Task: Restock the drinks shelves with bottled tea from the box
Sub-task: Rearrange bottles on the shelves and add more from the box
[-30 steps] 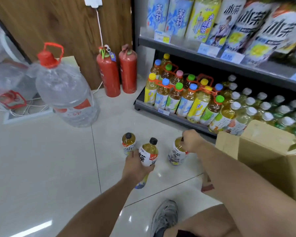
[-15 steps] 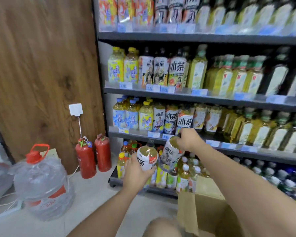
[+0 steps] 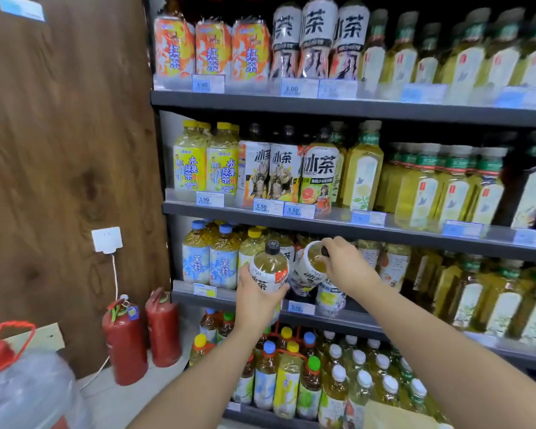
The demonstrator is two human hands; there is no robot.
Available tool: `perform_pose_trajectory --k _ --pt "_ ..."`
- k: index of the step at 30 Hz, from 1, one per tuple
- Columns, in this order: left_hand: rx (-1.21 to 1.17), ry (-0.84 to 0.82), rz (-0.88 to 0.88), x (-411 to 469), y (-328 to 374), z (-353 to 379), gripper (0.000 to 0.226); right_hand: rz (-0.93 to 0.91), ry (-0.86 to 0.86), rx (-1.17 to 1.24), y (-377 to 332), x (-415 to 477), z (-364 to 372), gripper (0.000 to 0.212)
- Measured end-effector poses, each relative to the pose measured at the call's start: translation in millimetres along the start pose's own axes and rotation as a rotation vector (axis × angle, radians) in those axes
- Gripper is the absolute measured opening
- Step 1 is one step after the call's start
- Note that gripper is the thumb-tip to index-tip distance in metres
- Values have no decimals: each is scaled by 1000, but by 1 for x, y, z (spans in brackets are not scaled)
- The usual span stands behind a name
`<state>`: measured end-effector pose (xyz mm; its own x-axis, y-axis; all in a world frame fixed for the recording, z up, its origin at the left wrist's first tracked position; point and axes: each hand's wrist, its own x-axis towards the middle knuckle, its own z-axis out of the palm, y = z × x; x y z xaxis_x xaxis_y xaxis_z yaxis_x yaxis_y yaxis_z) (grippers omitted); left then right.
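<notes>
grey shop shelving point(image 3: 338, 108) fills the far right of my view, four tiers packed with bottled tea, and a brown wood-grain wall panel point(image 3: 62, 150) stands to its left. my left hand point(image 3: 256, 300) is wrapped around the lower body of a black-capped tea bottle point(image 3: 270, 267) with a white label, holding it upright just in front of the third shelf point(image 3: 229, 297) down. my right hand point(image 3: 344, 264) pinches the dark cap end of a second tea bottle point(image 3: 310, 267), which is tilted with its top toward the right and its base leaning toward the first bottle; the two bottles are touching or very nearly so, i cannot tell which. both sit at the front edge of that third shelf, right of the blue-capped jasmine tea bottles point(image 3: 209, 258) and above a 5.50 price tag point(image 3: 295, 308). i cannot tell whether the tilted bottle rests on the shelf. low at the near right, a corner of the cardboard box point(image 3: 396, 416) pokes into view in front of the bottom-tier bottles. two red fire extinguishers point(image 3: 143, 332) stand on the floor against the wood panel, under a white wall socket point(image 3: 106, 239) with a cable hanging from it. a large clear water jug point(image 3: 22, 391) with a red cap and handle sits at the near left.
</notes>
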<state>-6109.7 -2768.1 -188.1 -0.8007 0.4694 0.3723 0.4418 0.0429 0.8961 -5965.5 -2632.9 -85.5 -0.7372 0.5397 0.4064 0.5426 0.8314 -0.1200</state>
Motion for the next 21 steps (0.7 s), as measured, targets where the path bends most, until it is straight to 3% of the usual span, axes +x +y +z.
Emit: perform_pose_trajectory --k 9,12,16,21 --pt "-1 54 46 67 -28 57 91 -51 -112 -42 17 51 66 31" --pt "15 43 63 81 -35 67 92 -25 -65 19 20 70 69 32" --pt "-32 104 6 87 -44 76 96 172 55 234 21 76 78 38" --pt "-36 100 -18 82 -59 87 103 207 193 394 11 49 118 72"
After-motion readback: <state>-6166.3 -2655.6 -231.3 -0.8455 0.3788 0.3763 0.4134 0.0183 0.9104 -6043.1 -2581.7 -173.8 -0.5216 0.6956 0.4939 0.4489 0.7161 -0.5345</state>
